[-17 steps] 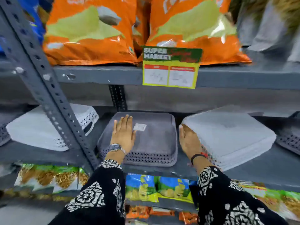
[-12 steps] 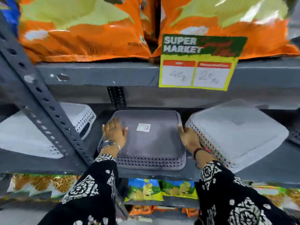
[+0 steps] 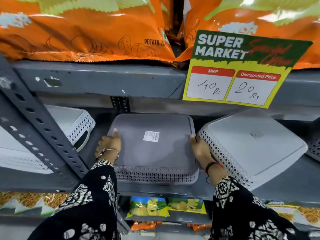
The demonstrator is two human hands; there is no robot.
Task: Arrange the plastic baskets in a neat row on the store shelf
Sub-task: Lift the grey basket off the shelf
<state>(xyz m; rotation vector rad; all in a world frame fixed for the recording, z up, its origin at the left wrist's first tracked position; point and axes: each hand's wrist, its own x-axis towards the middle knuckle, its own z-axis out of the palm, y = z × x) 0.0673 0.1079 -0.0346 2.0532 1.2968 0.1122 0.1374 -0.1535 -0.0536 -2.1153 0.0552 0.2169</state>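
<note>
A grey-purple plastic basket [image 3: 152, 153] lies upside down in the middle of the grey shelf [image 3: 285, 186], a white label on its base. My left hand [image 3: 109, 144] grips its left edge, thumb on top. My right hand [image 3: 200, 149] holds its right edge, wedged between it and a tilted stack of white baskets [image 3: 251, 148]. Another white basket [image 3: 72, 122] lies upside down at the left, behind the slanted upright.
A perforated grey metal upright [image 3: 39, 134] slants across the left. A yellow-green price sign [image 3: 242, 70] hangs from the shelf above, under orange chip bags [image 3: 86, 32]. Another basket's edge [image 3: 313, 149] shows at far right. Snack packets [image 3: 164, 207] fill the shelf below.
My left hand slid from flat on the basket's top to its left edge. My right hand left the white stack for the grey basket's right edge. The camera moved closer.
</note>
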